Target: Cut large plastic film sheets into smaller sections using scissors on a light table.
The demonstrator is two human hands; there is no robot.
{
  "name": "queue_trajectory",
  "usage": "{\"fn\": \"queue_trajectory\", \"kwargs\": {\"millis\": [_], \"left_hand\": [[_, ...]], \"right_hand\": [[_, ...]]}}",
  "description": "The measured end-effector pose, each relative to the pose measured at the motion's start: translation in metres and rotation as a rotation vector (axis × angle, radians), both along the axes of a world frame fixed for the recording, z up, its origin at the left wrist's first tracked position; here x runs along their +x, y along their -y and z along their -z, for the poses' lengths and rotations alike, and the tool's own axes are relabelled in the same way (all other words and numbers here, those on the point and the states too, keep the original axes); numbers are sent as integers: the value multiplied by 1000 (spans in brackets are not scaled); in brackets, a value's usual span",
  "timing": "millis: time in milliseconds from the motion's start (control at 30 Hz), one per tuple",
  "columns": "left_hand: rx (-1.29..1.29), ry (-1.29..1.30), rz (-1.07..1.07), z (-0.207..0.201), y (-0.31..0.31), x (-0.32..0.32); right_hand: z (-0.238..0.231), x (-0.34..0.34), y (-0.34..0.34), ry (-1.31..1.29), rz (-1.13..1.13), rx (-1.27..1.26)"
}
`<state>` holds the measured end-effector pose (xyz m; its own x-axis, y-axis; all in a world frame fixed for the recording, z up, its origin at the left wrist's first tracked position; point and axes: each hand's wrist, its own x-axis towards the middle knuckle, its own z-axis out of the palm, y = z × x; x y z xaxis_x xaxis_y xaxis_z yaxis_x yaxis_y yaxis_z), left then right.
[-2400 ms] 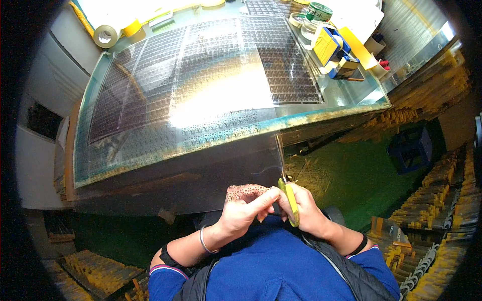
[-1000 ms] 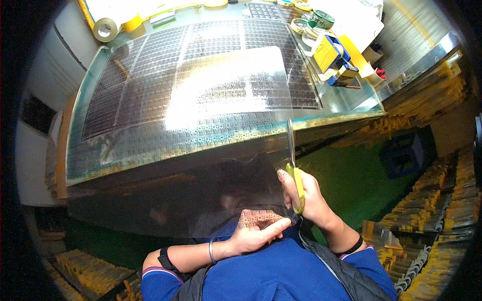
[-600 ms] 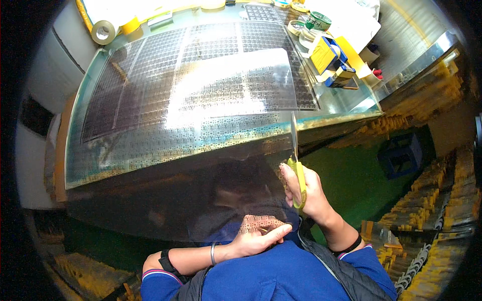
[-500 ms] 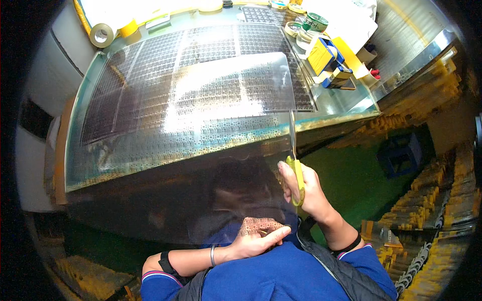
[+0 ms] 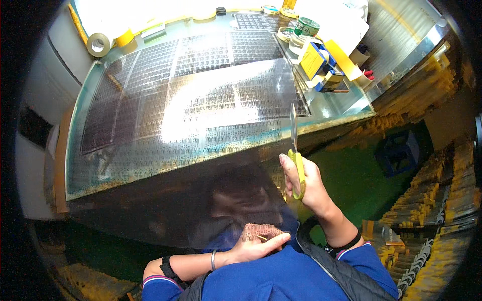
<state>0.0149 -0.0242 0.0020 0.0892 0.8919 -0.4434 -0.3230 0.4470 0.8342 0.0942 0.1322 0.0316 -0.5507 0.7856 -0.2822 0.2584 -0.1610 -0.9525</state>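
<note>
My right hand (image 5: pixel 310 183) is closed around yellow-green-handled scissors (image 5: pixel 294 128), their blades pointing away from me along the right edge of a large clear film (image 5: pixel 273 93) printed with rows of small dark marks. Close to my body, my left hand (image 5: pixel 258 241) pinches the film's near edge between thumb and fingers. The print shows over those fingers. From there the film spreads forward over my lap and onto the glass-topped table (image 5: pixel 83 183), its far part shining with glare. Whether the blades touch the film, I cannot tell.
Beneath the film, a larger dark-patterned sheet (image 5: pixel 100 125) lies on the glass. Tape rolls (image 5: pixel 99 45) stand at the far left. A green tape roll (image 5: pixel 307 26) and a blue-yellow tape dispenser (image 5: pixel 324 65) sit far right. A dark blue stool (image 5: pixel 396 153) is on the green floor.
The scissors have shifted slightly and their blades look turned more edge-up beside the film. The film's far edge has settled a little lower. My left hand keeps its pinch.
</note>
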Motion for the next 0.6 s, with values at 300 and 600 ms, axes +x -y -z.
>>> {"fn": "queue_trajectory", "kwargs": {"millis": [300, 600], "left_hand": [[-2, -30, 34, 2, 1, 2], [-88, 36, 216, -4, 1, 0]], "right_hand": [[-5, -4, -12, 9, 26, 47], [-1, -4, -22, -43, 73, 51]]}}
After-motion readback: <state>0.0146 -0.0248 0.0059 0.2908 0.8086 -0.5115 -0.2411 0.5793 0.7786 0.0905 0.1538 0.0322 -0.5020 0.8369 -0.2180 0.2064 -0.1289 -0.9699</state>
